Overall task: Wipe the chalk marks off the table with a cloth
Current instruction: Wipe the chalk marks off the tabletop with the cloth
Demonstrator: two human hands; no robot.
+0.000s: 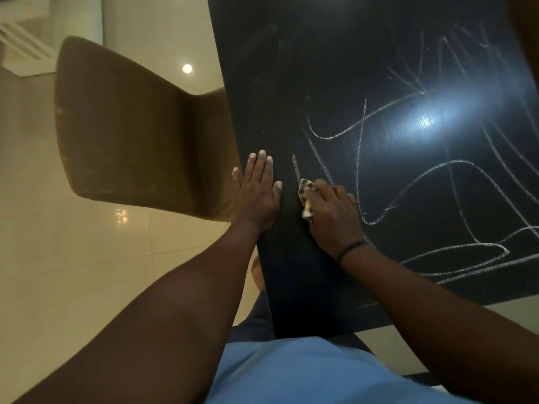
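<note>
The right hand grips a crumpled patterned cloth pressed on the dark bench at the left end of the chalk marks. Just left, the left hand lies flat, fingers straight, at the bench's left edge. Farther left stands a brown chair.

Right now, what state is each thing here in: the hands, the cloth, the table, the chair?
Left hand: flat, fingers straight, pressing on the table near its edge.
Right hand: curled round the cloth, holding it on the tabletop.
Cloth: bunched up, mostly hidden by the fingers.
Table: dark; left part looks wiped.
Chalk marks: many white lines remain on the right.
Chair: brown, unoccupied, beside the table.
</note>
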